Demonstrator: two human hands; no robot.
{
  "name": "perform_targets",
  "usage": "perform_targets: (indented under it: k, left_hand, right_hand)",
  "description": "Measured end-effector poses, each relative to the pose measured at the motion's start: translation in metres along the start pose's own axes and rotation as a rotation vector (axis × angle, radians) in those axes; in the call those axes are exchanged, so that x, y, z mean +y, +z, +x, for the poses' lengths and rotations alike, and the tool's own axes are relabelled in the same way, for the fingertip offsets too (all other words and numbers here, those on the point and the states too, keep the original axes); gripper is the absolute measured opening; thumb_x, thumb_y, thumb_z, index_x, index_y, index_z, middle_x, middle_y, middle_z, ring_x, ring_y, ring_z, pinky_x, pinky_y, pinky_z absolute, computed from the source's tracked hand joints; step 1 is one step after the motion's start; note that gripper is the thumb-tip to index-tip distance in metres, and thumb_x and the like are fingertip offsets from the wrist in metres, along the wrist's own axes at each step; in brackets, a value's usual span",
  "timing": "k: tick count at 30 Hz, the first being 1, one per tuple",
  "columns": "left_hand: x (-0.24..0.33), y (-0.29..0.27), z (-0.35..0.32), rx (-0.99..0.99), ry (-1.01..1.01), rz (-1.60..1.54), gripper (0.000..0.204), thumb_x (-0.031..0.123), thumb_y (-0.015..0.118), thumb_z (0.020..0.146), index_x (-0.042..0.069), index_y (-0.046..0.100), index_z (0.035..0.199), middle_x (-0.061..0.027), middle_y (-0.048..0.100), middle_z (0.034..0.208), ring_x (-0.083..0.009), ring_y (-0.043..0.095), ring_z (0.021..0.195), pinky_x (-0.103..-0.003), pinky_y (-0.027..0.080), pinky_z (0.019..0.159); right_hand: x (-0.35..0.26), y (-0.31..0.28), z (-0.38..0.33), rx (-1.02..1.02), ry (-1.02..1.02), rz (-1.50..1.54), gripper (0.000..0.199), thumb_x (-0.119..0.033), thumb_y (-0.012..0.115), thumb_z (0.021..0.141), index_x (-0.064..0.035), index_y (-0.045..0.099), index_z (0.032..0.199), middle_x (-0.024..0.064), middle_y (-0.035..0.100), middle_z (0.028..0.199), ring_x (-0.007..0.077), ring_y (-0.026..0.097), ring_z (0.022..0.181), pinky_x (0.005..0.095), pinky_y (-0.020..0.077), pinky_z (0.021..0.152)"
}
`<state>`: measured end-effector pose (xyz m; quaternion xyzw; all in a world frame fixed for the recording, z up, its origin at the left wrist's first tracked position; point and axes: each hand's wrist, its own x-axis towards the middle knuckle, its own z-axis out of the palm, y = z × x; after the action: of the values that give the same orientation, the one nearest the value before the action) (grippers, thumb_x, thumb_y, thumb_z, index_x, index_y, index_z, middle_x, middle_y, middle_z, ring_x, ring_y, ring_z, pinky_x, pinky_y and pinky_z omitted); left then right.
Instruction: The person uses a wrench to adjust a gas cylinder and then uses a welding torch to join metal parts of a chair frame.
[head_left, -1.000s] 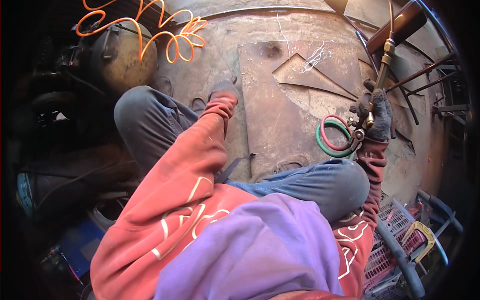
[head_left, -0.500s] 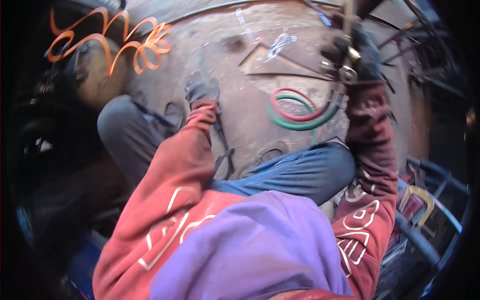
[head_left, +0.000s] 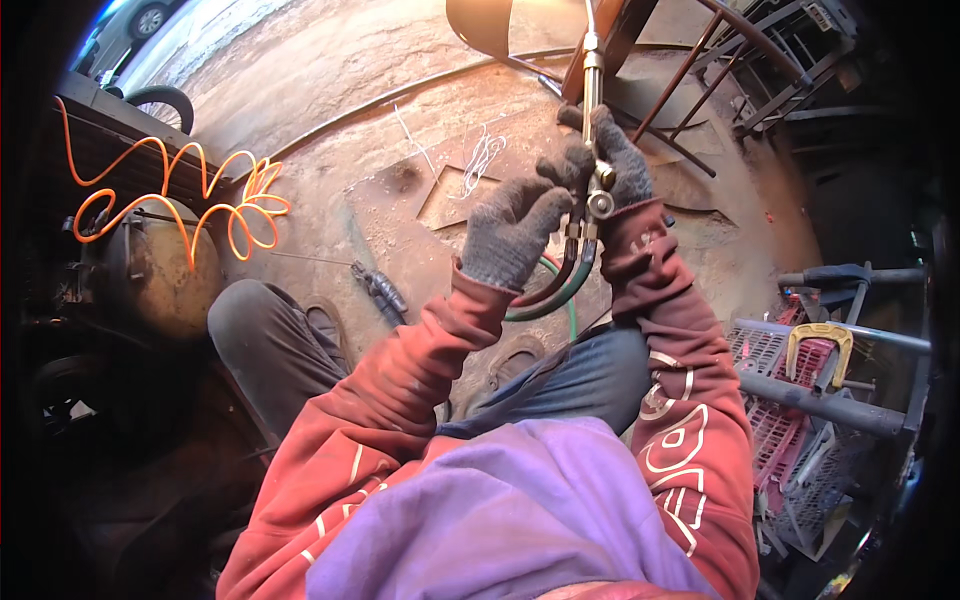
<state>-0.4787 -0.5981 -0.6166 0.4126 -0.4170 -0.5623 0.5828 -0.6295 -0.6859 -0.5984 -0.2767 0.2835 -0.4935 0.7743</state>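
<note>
A brass gas torch [head_left: 593,75] stands out ahead of me, its nozzle pointing away. My gloved right hand [head_left: 624,165] is wrapped round its body from the right side. At the torch's left side, my gloved left hand [head_left: 508,228] has its fingers curled, thumb and fingertips up against the fittings by the valves; the exact contact is partly hidden. A red hose and a green hose [head_left: 578,275] run from the torch's near end and loop down past my left wrist. Beyond my hands rises a brown metal panel [head_left: 625,30] close to the nozzle.
A dark handled tool [head_left: 378,290] with a thin rod lies on the floor left of my hands. An orange coiled hose [head_left: 200,175] hangs at the left by a rounded tank [head_left: 165,265]. A yellow C-clamp [head_left: 822,345] and crates [head_left: 785,430] are at the right. Flat metal plate [head_left: 375,205] covers the floor.
My left hand has come up from low over the floor at the left to the torch. The torch and my right hand are now nearer the middle. The view has shifted, showing more beyond.
</note>
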Motion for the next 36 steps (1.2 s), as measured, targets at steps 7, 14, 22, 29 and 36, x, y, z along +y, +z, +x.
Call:
perform_targets:
  k: [7, 14, 22, 29, 36]
  left_hand:
    - [-0.009, 0.000, -0.010, -0.010, 0.095, 0.081, 0.020, 0.012, 0.068, 0.098, -0.002, 0.065, 0.112, -0.0070, 0.073, 0.094, -0.0106, 0.066, 0.088, -0.027, 0.054, 0.079]
    - [-0.009, -0.011, -0.016, 0.059, 0.188, 0.229, 0.016, 0.011, 0.068, 0.097, -0.001, 0.066, 0.108, -0.0066, 0.072, 0.089, -0.0106, 0.066, 0.082, -0.028, 0.054, 0.073]
    - [-0.014, -0.013, -0.017, 0.068, 0.200, 0.250, 0.017, 0.010, 0.069, 0.096, -0.002, 0.066, 0.108, -0.0073, 0.072, 0.090, -0.0108, 0.067, 0.082, -0.028, 0.054, 0.072]
    - [-0.015, -0.015, -0.017, 0.022, 0.243, 0.236, 0.019, 0.010, 0.068, 0.097, -0.001, 0.064, 0.112, -0.0072, 0.071, 0.089, -0.0104, 0.066, 0.081, -0.027, 0.053, 0.071]
    - [-0.013, -0.017, -0.018, 0.010, 0.257, 0.227, 0.019, 0.009, 0.069, 0.097, -0.001, 0.064, 0.112, -0.0073, 0.070, 0.089, -0.0103, 0.066, 0.081, -0.027, 0.053, 0.070]
  right_hand:
    - [0.016, 0.001, 0.002, -0.081, 0.150, 0.120, 0.059, -0.046, 0.061, 0.101, 0.0030, 0.052, 0.132, 0.0024, 0.057, 0.075, 0.0185, 0.060, 0.066, 0.0346, 0.0544, 0.063]
    - [0.027, 0.011, 0.010, -0.134, 0.228, 0.134, 0.061, -0.046, 0.060, 0.101, 0.0053, 0.051, 0.133, 0.0038, 0.056, 0.074, 0.0185, 0.058, 0.067, 0.0327, 0.0513, 0.062]
    - [0.024, 0.027, 0.008, -0.023, 0.240, 0.082, 0.047, -0.043, 0.049, 0.106, -0.0024, 0.052, 0.129, -0.0012, 0.045, 0.064, 0.0156, 0.041, 0.058, 0.0333, 0.0382, 0.057]
    - [0.028, 0.008, 0.013, -0.123, 0.253, 0.090, 0.067, -0.049, 0.060, 0.100, 0.0061, 0.049, 0.136, 0.0022, 0.054, 0.072, 0.0169, 0.056, 0.065, 0.0310, 0.0487, 0.060]
    - [0.028, 0.010, 0.011, -0.117, 0.258, 0.059, 0.068, -0.052, 0.059, 0.100, 0.0051, 0.048, 0.137, 0.0015, 0.054, 0.071, 0.0168, 0.056, 0.065, 0.0313, 0.0477, 0.058]
